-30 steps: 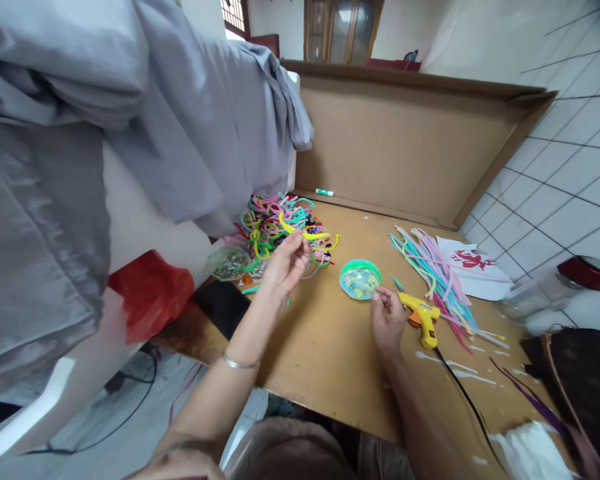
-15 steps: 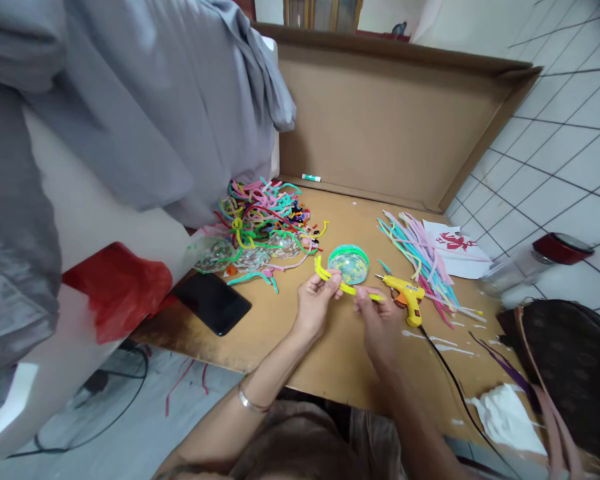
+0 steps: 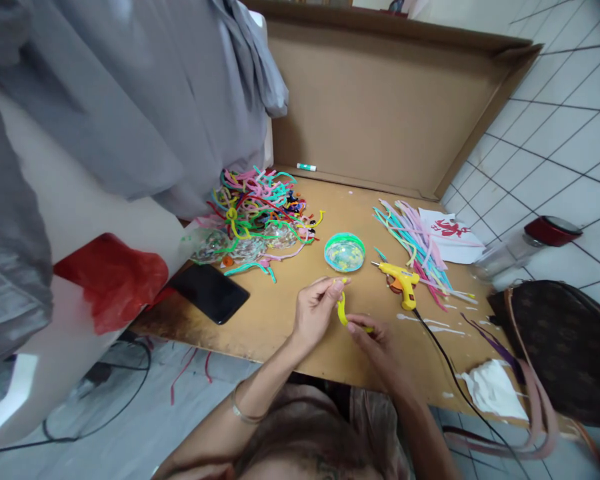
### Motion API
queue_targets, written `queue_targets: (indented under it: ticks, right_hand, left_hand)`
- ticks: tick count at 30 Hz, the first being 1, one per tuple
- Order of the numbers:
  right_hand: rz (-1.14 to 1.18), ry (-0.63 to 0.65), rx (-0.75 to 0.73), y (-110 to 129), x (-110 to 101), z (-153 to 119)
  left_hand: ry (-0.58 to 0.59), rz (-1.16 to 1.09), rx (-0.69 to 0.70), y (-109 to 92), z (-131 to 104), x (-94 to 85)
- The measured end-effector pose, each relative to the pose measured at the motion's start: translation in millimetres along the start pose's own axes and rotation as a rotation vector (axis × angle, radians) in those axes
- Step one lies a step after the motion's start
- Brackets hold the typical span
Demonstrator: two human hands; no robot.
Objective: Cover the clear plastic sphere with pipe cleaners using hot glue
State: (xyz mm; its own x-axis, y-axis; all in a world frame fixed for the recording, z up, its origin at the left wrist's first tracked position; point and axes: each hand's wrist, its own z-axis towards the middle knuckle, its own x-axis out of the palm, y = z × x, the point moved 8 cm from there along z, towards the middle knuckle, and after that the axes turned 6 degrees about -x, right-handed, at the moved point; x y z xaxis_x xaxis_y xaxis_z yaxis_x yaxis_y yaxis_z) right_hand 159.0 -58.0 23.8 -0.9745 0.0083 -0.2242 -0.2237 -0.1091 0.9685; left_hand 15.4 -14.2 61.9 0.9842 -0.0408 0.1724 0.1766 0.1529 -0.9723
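Between my two hands runs a bent yellow pipe cleaner (image 3: 341, 311). My left hand (image 3: 316, 308) pinches its upper end between thumb and fingers. Lower and to the right, my right hand (image 3: 373, 337) grips the other end, which pokes out past the fingertips. Just beyond my hands on the table sits a clear round dome (image 3: 345, 255) with a green band round its rim and yellow and pale patches inside. To its right lies a yellow glue gun (image 3: 403, 283), its nozzle pointing at the dome.
A heap of coloured pipe cleaners (image 3: 260, 200) and several clear domes lie left, near a black phone (image 3: 211, 293). Right are straight pipe cleaners (image 3: 413, 240), a bottle (image 3: 520, 250), a dark bag (image 3: 560, 347) and crumpled tissue (image 3: 495, 389). A cardboard panel (image 3: 370, 100) stands behind.
My hands have come down and nearer my body, away from the dome. The yellow pipe cleaner, fairly straight before, now bends downward between them. The view has tilted slightly.
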Motion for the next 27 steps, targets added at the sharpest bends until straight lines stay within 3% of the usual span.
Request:
queue_targets:
  ticks: [7,14,18,25,27]
  right_hand:
    - [-0.158,-0.016,-0.232,25.0,-9.8,-2.4]
    - [0.184,0.146,0.038,19.9,-8.5,-18.5]
    - [0.160,0.046,0.067,12.8,-16.3,-22.5]
    - [0.435,-0.133,0.081,7.4,-29.2,-6.8]
    - [0.417,-0.190,0.061,7.9,-34.7,-2.5]
  left_hand:
    - [0.152,0.050,0.005,-7.4,-13.3,14.4]
    - [0.153,-0.118,-0.125,-2.3,-17.6,11.7]
    - [0.130,-0.247,-0.241,6.3,-15.7,10.0]
    - [-0.067,-0.678,-0.454,15.1,7.6,-10.0]
    - [-0.110,-0.785,-0.529,16.0,14.6,-15.5]
